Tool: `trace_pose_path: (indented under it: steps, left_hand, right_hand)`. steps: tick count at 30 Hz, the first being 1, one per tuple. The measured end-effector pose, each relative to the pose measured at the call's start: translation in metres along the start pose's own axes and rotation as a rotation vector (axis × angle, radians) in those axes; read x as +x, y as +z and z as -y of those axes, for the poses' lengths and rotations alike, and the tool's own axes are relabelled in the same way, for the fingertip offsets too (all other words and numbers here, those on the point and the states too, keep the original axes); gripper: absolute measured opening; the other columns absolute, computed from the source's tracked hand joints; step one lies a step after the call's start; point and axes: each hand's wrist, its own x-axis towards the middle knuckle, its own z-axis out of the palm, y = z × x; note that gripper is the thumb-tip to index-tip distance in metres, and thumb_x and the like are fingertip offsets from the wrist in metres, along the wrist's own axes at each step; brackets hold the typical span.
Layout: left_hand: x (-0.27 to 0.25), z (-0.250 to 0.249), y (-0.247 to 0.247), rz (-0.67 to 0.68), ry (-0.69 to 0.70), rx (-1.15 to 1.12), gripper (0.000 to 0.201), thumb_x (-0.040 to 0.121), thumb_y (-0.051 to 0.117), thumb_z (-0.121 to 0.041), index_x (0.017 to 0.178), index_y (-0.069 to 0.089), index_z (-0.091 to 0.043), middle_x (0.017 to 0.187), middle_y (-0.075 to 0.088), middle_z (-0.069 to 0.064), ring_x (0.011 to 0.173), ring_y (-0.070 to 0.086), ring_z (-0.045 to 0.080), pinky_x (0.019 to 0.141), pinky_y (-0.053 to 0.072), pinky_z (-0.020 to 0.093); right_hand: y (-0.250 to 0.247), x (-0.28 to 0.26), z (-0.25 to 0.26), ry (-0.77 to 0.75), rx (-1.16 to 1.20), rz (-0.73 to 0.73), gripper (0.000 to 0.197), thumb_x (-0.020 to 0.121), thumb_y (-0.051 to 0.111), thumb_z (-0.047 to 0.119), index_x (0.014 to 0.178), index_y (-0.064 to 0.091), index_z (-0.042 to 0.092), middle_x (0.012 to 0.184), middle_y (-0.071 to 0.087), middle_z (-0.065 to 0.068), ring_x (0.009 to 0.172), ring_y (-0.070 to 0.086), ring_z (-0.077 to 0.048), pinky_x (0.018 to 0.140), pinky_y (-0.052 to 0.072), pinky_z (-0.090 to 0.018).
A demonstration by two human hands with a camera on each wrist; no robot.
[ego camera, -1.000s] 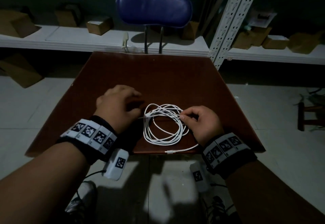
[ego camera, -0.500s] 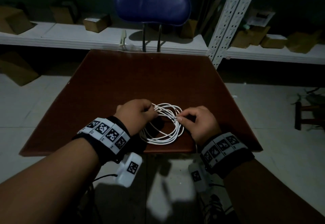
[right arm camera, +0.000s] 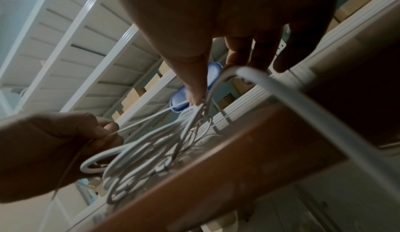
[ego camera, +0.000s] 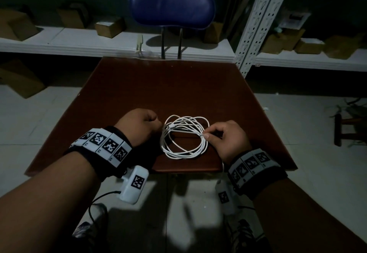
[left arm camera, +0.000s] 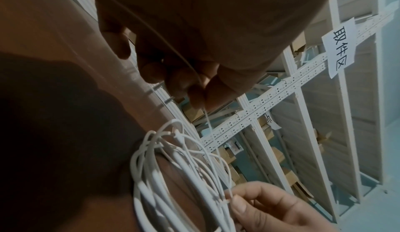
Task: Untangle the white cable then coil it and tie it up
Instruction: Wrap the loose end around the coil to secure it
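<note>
The white cable [ego camera: 183, 154] lies in a loose round coil near the front edge of the brown table [ego camera: 168, 86]. My left hand [ego camera: 155, 126] is just left of the coil. In the left wrist view its thumb and forefinger pinch a thin white strand [left arm camera: 208, 124] that runs down into the coil [left arm camera: 173, 175]. My right hand [ego camera: 206, 136] pinches the coil's right side between thumb and forefinger, as the right wrist view [right arm camera: 200, 104] also shows. A stretch of cable [right arm camera: 303, 109] passes close under my right wrist.
A blue chair [ego camera: 171, 7] stands behind the table's far edge. White metal shelving [ego camera: 258, 20] with cardboard boxes [ego camera: 110, 26] runs along the back wall. A dark stool [ego camera: 339, 129] stands on the floor at the right. The coil sits close to the table's front edge.
My left hand went in to the coil's left edge, then drew back left holding the thin strand. The cable end on the front edge is gone from there. The right hand kept its pinch.
</note>
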Motion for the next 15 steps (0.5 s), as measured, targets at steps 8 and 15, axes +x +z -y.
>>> trace_pose_path:
  steps: [8, 15]
  left_hand:
    - [-0.004, -0.002, 0.001, -0.003, -0.002, -0.072, 0.030, 0.091, 0.064, -0.017, 0.062, 0.060, -0.015, 0.057, 0.058, 0.001, 0.057, 0.057, 0.017, 0.063, 0.049, 0.033]
    - [-0.009, -0.004, 0.000, 0.019, 0.055, -0.189, 0.023, 0.092, 0.066, -0.019, 0.078, 0.064, 0.000, 0.080, 0.069, 0.025, 0.072, 0.067, 0.038, 0.073, 0.057, 0.050]
  right_hand:
    - [-0.002, 0.000, 0.003, 0.027, 0.092, -0.003, 0.003, 0.088, 0.074, 0.028, 0.085, 0.073, 0.030, 0.088, 0.065, 0.002, 0.076, 0.064, -0.017, 0.072, 0.054, -0.032]
    - [-0.011, 0.003, 0.019, 0.323, 0.683, 0.154, 0.017, 0.085, 0.078, 0.013, 0.095, 0.065, 0.010, 0.090, 0.071, -0.015, 0.068, 0.069, -0.021, 0.056, 0.062, -0.037]
